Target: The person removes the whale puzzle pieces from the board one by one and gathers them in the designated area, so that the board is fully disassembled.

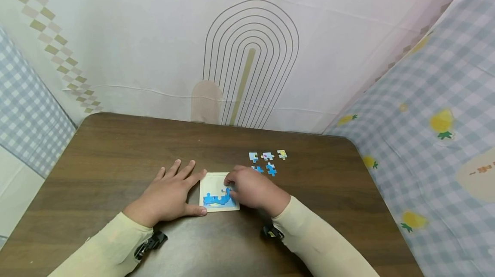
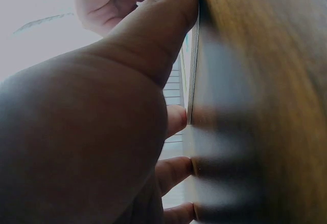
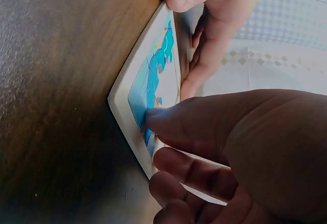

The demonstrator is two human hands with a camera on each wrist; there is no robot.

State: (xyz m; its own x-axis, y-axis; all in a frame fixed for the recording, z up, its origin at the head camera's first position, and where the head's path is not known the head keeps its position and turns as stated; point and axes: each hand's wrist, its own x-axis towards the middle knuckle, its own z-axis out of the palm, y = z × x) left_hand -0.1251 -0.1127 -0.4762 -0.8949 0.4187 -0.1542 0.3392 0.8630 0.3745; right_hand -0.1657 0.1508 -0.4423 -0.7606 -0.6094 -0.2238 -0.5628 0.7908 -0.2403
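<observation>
A square jigsaw tray (image 1: 219, 209) with a pale rim lies on the table. Joined blue puzzle pieces (image 1: 214, 200) fill its near part, and its far part is bare board. With fingers spread, my left hand (image 1: 166, 194) rests on the table, its thumb and index finger against the tray's left corners. My right hand (image 1: 253, 189) is over the tray's right side, fingers bent. In the right wrist view its thumb (image 3: 168, 121) and fingers are at a blue puzzle piece (image 3: 149, 136) at the end of the row; the fingers partly hide it.
Several loose puzzle pieces (image 1: 267, 156) lie on the brown wooden table (image 1: 154, 139) beyond my right hand, one partly hidden by it. A patterned cloth (image 1: 154, 53) hangs behind the table, and a checked cloth (image 1: 425, 139) hangs along the right side.
</observation>
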